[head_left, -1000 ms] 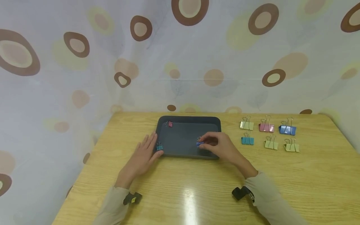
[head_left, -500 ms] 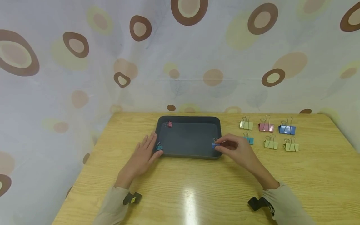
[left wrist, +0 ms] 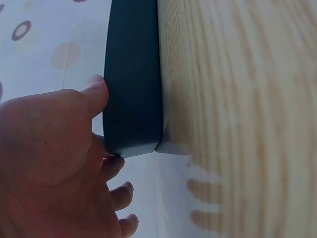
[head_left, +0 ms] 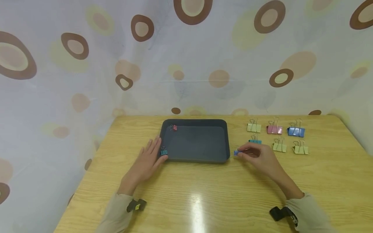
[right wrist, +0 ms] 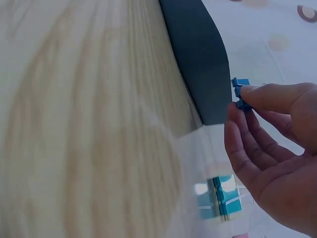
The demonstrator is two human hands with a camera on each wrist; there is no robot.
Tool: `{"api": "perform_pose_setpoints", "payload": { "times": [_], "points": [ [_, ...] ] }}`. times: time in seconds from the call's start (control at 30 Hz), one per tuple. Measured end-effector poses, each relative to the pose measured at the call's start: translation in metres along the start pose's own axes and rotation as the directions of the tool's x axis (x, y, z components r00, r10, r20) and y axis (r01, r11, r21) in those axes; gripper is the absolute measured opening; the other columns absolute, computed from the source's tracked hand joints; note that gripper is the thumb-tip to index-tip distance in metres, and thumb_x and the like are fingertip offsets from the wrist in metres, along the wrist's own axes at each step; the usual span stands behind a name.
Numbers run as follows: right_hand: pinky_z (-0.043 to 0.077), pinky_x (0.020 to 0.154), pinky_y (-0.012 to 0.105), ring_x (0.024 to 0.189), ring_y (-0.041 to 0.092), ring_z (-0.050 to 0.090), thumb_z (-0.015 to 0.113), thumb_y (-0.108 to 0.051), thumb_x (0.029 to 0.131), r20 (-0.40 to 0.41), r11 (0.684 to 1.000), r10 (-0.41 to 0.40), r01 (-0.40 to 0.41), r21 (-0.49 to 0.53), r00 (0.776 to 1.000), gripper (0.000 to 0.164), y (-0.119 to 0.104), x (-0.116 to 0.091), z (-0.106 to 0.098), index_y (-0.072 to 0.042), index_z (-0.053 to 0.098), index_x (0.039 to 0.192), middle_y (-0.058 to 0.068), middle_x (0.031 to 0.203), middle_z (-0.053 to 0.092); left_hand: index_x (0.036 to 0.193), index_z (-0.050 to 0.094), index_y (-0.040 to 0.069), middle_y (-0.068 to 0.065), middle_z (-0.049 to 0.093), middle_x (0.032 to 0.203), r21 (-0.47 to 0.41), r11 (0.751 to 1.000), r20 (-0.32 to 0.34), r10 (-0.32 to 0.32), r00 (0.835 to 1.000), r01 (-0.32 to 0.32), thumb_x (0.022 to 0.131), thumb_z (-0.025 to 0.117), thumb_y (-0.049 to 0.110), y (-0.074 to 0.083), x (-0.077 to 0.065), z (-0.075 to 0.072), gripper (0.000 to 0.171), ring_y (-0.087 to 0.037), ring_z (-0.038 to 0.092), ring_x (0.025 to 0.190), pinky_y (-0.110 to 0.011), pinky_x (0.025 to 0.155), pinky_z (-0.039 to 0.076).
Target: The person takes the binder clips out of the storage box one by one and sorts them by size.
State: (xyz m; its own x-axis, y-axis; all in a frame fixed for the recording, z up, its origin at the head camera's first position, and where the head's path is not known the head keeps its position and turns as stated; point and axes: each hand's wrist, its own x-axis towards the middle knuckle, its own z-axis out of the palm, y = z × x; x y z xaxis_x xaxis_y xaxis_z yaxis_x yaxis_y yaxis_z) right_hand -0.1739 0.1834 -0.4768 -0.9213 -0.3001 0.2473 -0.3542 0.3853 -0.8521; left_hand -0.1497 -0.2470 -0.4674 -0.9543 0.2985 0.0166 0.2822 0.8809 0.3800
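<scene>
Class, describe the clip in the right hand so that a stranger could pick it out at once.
On the wooden table, find the dark tray. In the head view, just past its right edge, the right hand pinches a small blue clip. Unlike the larger blue clip, it is held.

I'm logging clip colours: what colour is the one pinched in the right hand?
Blue; the small binder clip shows best in the right wrist view.

The small blue binder clip, pinched in the right hand, is raised above the wooden table; it is just outside the right end of the dark grey tray, apart from it. The tray is rectangular and shallow, with rounded corners; it lies flat, with its left end touched by the left hand.
</scene>
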Motion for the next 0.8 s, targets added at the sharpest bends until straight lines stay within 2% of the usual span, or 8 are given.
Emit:
{"api": "perform_pose_setpoints", "payload": {
  "times": [0.2,0.4,0.8],
  "points": [
    [0.058,0.076,0.020,0.089,0.009,0.072,0.077,-0.011,0.094,-0.004,0.993,0.090,-0.090,-0.072,0.996,0.016,0.008,-0.012,-0.019,-0.005,0.077,0.108,0.012,0.105,0.076,0.163,0.015,0.002,-0.013,0.011,0.171,-0.006,1.000,-0.002,0.007,1.000,-0.007,0.109,0.043,0.050,0.000,0.000,0.001,0.078,-0.041,0.011,0.155,-0.064,0.122,0.011],
    [0.057,0.076,0.021,0.088,0.009,0.072,0.076,-0.022,0.096,-0.022,0.968,0.181,-0.182,-0.171,0.983,0.018,0.013,-0.017,-0.032,-0.009,0.078,0.107,0.008,0.104,0.077,0.164,0.015,0.002,-0.012,0.011,0.171,-0.009,1.000,-0.001,0.005,1.000,-0.005,0.109,0.043,0.050,-0.001,0.001,0.001,0.078,-0.041,0.011,0.155,-0.064,0.122,0.012],
    [0.054,0.074,0.024,0.084,0.010,0.070,0.077,-0.023,0.095,-0.005,0.943,0.180,-0.174,-0.285,0.984,0.015,0.023,-0.020,-0.049,-0.011,0.078,0.104,0.004,0.098,0.077,0.163,0.013,0.001,-0.013,0.009,0.171,-0.012,1.000,0.011,0.008,1.000,-0.008,0.109,0.043,0.049,-0.002,0.002,0.001,0.078,-0.042,0.008,0.155,-0.065,0.121,0.011]
  ]
}}
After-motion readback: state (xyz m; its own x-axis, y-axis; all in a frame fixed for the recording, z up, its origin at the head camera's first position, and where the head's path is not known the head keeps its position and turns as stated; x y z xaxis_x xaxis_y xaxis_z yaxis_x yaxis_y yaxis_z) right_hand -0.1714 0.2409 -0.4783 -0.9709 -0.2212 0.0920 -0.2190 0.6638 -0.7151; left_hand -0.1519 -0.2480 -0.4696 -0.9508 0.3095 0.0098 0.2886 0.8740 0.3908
